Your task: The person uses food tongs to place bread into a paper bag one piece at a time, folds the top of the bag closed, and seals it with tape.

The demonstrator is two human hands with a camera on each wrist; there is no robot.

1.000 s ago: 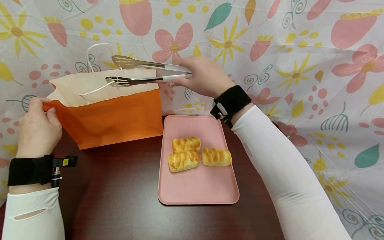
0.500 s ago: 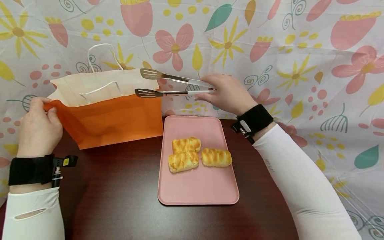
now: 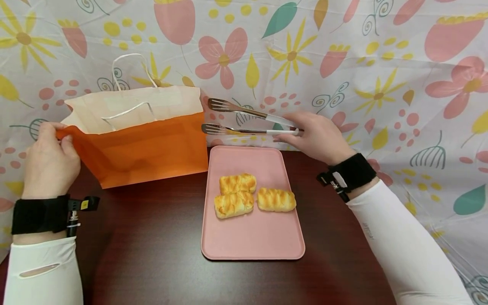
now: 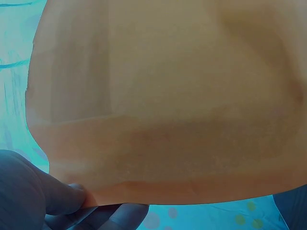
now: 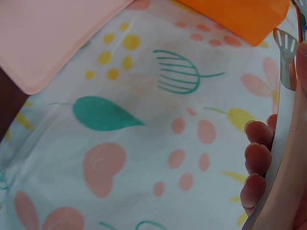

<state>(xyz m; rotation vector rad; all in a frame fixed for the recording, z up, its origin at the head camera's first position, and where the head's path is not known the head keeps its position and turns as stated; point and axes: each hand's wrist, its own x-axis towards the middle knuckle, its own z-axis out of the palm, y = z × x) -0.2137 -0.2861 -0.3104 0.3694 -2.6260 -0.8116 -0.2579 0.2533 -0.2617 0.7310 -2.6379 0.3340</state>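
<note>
My left hand (image 3: 51, 161) pinches the left top edge of an orange paper bag (image 3: 152, 150), whose cream inside and white handles show. In the left wrist view the thumb and fingers (image 4: 62, 199) clamp the edge of the paper. My right hand (image 3: 318, 137) grips metal tongs (image 3: 251, 130) by their white-sided handles. Their slotted tips point left, spread apart with nothing between them, just right of the bag and above the far end of the pink tray (image 3: 251, 241). In the right wrist view, curled fingers (image 5: 256, 158) wrap the tongs' handle.
On the tray lie 3 golden pastries: two touching at the left (image 3: 233, 204) and one at the right (image 3: 276, 200). A dark wooden table (image 3: 152, 245) carries tray and bag. Close behind hangs a flower-patterned cloth (image 3: 289, 25).
My right hand has carried the tongs right and downward, away from over the bag's opening. The left hand and the bag stay in place, and the pastries have not moved.
</note>
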